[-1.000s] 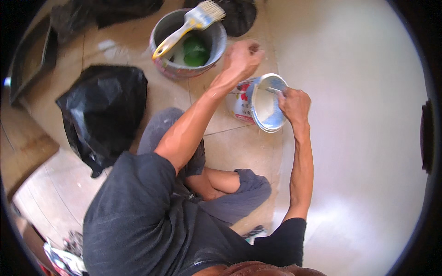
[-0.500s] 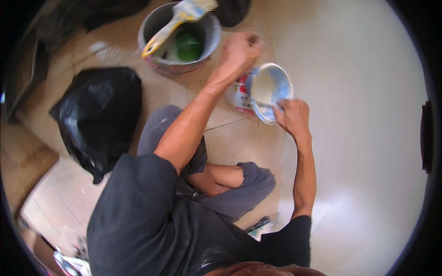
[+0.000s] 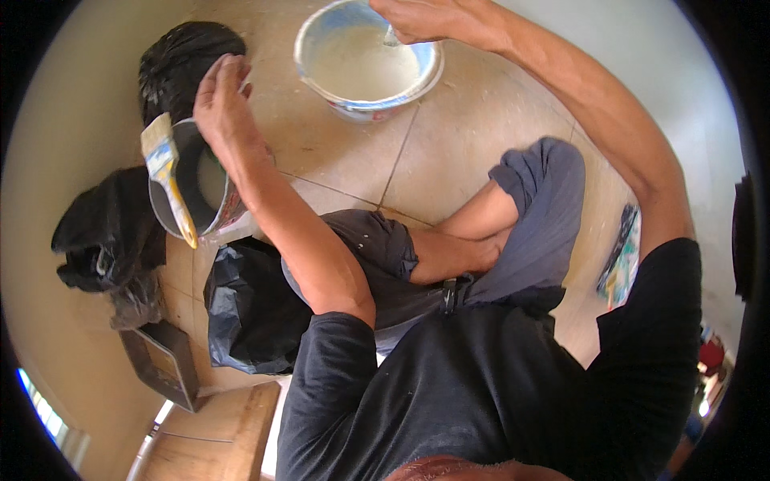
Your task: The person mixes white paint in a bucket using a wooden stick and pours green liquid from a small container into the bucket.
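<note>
My right hand (image 3: 429, 19), partly cut off by the upper edge, is closed over the far right rim of a white bucket (image 3: 365, 103). A small flat scraper (image 3: 391, 36), smeared whitish, shows below its fingers. Cream-white paste or paint lies in the bucket, whose inner wall is streaked blue. My left hand (image 3: 223, 108) hovers by the right side of a grey bucket (image 3: 166, 210). Its fingers are curled, and whatever they may pinch is too small to make out. Across that bucket's rim rests a wide paintbrush (image 3: 170, 172) with a yellow-and-white handle and pale bristles.
Black plastic bags (image 3: 188, 68) lie behind and left of the grey bucket; another black bag (image 3: 245, 309) sits by my left knee. An angular grey frame (image 3: 164, 365) and a wooden board (image 3: 249, 425) are at lower left. A pale wall (image 3: 682, 120) rises on the right.
The view has swung, so both buckets appear further left. My left hand has moved from between the buckets to the grey bucket's side. My right hand remains at the white bucket.
</note>
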Available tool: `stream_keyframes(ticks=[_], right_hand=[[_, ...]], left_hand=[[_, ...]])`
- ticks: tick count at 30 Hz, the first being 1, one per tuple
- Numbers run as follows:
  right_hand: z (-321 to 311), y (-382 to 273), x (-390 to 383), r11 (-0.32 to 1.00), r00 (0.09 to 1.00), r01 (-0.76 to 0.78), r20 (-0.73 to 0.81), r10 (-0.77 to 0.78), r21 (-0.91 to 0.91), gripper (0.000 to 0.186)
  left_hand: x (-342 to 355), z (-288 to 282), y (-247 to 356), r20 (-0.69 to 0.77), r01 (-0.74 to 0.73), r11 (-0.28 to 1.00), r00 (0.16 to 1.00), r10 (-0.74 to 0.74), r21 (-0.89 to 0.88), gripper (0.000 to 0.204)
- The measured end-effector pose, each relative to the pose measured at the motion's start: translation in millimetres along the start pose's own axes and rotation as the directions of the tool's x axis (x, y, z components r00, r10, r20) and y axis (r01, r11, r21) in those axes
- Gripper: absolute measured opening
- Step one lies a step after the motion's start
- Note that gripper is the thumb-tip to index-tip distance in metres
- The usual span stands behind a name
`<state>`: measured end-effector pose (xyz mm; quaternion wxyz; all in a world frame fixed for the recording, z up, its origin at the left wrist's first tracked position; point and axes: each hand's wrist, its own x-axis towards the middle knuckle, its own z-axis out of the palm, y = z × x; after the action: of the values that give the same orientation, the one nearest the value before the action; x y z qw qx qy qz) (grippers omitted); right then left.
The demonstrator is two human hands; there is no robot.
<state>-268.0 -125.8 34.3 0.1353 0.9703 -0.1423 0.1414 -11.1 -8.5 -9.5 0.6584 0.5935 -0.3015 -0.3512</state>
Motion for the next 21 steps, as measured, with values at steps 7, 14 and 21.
stream_keyframes(ticks=[7,14,21], right_hand=[[-28,-43,7,0.951,0.963,-0.078,0.271,-0.006,0.300,0.016],[-11,-37,40,0.976,0.993,-0.112,0.052,0.104,0.187,0.011],[-7,-2,16,0.987,0.988,-0.145,0.062,0.141,0.065,0.008]], left_hand=[[-6,-1,8,0.002,0.043,0.996,0.999,-0.043,0.084,0.041],[-3,4,12,0.013,0.047,0.996,0.999,-0.049,0.080,0.044],[-3,5,10,-0.016,0.033,0.995,0.999,-0.031,0.099,0.038]])
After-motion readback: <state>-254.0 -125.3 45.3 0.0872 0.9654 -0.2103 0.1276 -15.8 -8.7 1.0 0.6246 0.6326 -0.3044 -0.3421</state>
